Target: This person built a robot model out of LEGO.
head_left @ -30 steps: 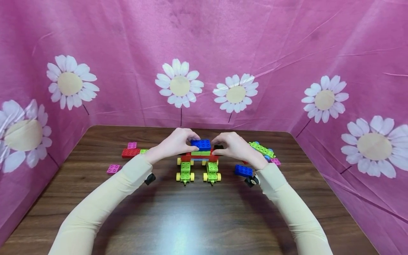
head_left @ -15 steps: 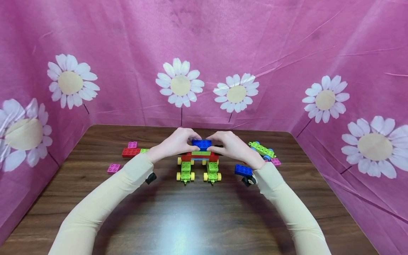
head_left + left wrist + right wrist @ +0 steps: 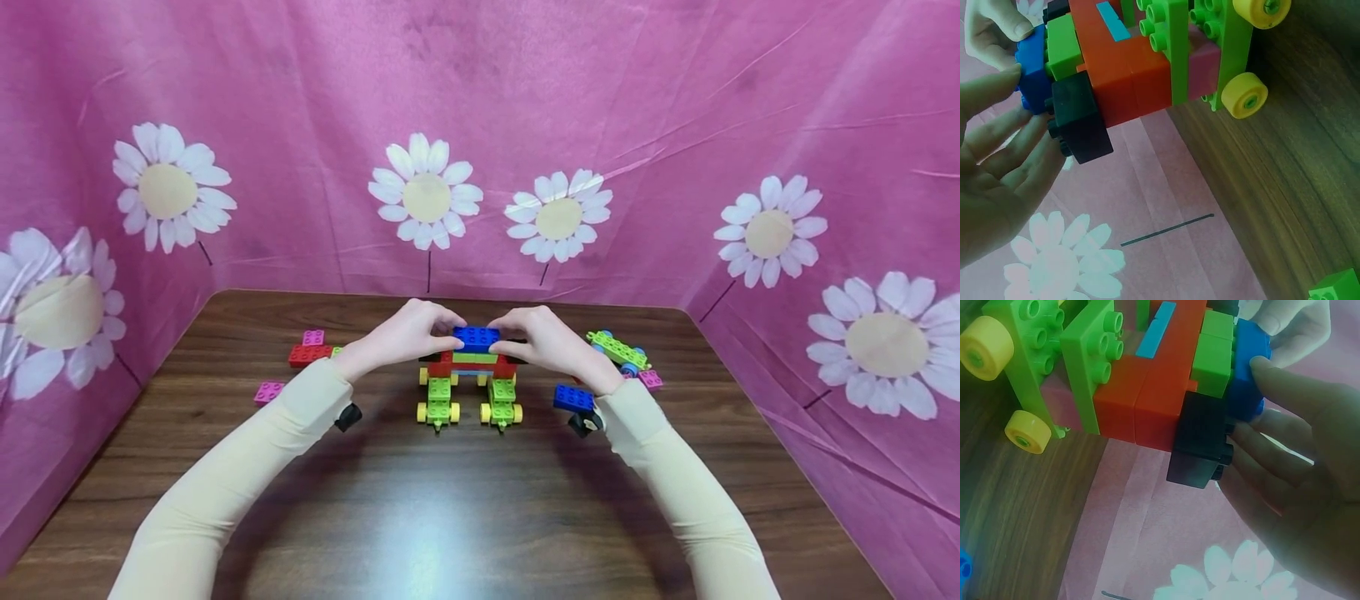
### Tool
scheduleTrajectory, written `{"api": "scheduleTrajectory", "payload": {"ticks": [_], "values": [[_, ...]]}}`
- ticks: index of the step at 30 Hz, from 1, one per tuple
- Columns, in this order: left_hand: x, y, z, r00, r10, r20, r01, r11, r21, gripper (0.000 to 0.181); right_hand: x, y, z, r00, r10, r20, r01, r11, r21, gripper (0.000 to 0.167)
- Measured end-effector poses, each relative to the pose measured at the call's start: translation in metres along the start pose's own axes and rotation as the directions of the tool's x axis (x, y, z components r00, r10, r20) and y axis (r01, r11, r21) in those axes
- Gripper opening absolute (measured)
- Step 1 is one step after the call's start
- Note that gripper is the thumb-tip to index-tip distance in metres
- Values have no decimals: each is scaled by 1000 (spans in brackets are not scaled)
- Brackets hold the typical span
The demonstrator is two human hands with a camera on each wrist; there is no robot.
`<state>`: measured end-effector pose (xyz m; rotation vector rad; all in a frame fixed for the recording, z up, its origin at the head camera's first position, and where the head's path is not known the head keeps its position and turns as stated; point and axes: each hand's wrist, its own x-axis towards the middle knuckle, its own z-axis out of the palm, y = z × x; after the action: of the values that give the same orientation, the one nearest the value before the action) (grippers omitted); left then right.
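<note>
No text, label or number (in any view) is readable.

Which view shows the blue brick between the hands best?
The head view: there the blue brick shows nearly its whole studded top. Both wrist views show its side larger, but its top barely.

The head view looks down; close, opposed wrist views share the top blue brick (image 3: 1035, 72).

Two hands (image 3: 408, 333), two blue bricks (image 3: 477, 337) (one of them loose), two black bricks (image 3: 1082, 119) — six printed daisies (image 3: 426, 197)
</note>
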<state>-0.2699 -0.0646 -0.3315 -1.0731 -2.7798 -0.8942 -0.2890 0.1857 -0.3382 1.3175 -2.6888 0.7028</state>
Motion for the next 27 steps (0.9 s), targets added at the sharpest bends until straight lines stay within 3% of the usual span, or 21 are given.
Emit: {"api": "scheduleTrajectory", "payload": {"ticks": [15,27], "values": [[1,0,3,993,-117,-5,116,991,-68,25,4,-4,-3,999,44,20,-44,998,-34,33],[3,1,3,989,-149,2,149,986,-71,28,3,-4,-3,999,39,6,-39,999,-16,32]]}}
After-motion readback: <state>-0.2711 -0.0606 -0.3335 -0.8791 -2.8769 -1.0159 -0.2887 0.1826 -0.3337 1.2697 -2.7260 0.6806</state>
